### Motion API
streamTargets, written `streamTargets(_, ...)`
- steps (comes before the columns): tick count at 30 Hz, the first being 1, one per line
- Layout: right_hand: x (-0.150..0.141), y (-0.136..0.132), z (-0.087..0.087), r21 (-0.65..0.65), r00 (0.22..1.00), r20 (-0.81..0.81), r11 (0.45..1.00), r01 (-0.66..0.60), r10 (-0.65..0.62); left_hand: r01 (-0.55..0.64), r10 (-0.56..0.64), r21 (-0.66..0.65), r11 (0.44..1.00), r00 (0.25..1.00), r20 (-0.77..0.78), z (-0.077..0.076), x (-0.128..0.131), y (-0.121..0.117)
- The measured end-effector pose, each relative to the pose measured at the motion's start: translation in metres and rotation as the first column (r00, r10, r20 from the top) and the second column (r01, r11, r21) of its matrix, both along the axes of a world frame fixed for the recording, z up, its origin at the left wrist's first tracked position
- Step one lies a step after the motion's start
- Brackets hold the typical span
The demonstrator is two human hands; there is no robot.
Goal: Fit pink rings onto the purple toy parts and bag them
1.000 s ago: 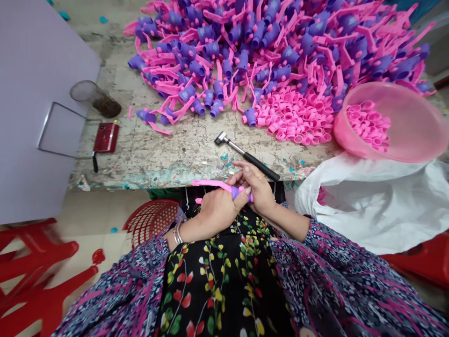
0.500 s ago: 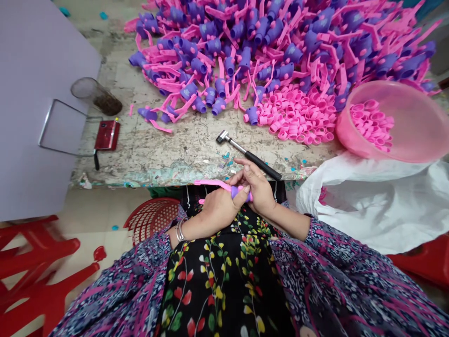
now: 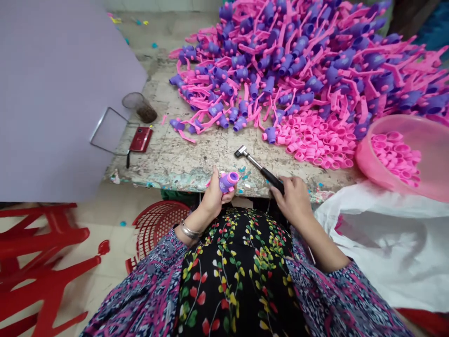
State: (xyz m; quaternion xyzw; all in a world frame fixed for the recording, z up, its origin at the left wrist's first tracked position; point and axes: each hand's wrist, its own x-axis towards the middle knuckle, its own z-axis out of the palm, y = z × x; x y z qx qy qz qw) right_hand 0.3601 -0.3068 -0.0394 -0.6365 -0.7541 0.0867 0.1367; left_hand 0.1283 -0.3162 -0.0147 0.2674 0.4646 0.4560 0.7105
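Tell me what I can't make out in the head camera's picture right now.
In the head view:
- The lower end of the held purple piece: hidden by the left hand.
- Whether the right hand grips the hammer: fingers and handle hide the contact.
- The pink bowl's far right: cut off by the right edge.
- Part of the red basket: behind the sleeve.

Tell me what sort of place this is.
Probably a small workshop where plastic parts are worked by hand: a big heap of purple-and-pink pieces and a pile of pink rings share a worn, paint-flecked table with a hammer.
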Motion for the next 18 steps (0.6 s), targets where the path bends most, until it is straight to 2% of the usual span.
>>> streamTargets(2, 0.005, 0.001, -0.009, -0.028, 0.994, 0.109, 0.999, -0.023, 0.026, -0.024, 0.025, -0.015, 1.000, 0.999, 0.042, -0.001, -0.006, 0.006)
streamTargets(4, 0.005, 0.003, -0.011, -0.061, 0.988, 0.142, 0.997, -0.049, 0.057, -0.030, 0.031, -0.021, 0.999, 0.997, 0.072, -0.002, -0.011, 0.011)
streamTargets(8, 0.002, 0.008, -0.003, -0.161, 0.997, 0.069, 0.987, -0.016, 0.028, -0.038, 0.034, 0.034, 0.999, 0.995, 0.096, -0.004, -0.016, 0.017)
streamTargets(11, 0.003, 0.011, -0.004, -0.291, 0.996, -0.081, 0.956, 0.018, -0.043, -0.067, 0.062, 0.069, 0.995, 0.996, 0.071, -0.005, -0.019, 0.019)
streamTargets(13, 0.003, 0.011, -0.008, -0.352, 0.968, -0.231, 0.936, 0.012, -0.099, -0.095, 0.091, 0.054, 0.994, 0.993, 0.070, -0.005, -0.022, 0.021)
streamTargets(16, -0.001, 0.005, -0.007, -0.330, 0.856, -0.486, 0.944, 0.005, -0.175, -0.135, 0.135, -0.005, 0.991, 0.987, 0.083, -0.005, -0.026, 0.027)
streamTargets(18, -0.007, -0.004, 0.004, -0.254, 0.761, -0.628, 0.967, -0.007, -0.159, -0.167, 0.170, -0.041, 0.985, 0.983, 0.067, -0.004, -0.028, 0.032)
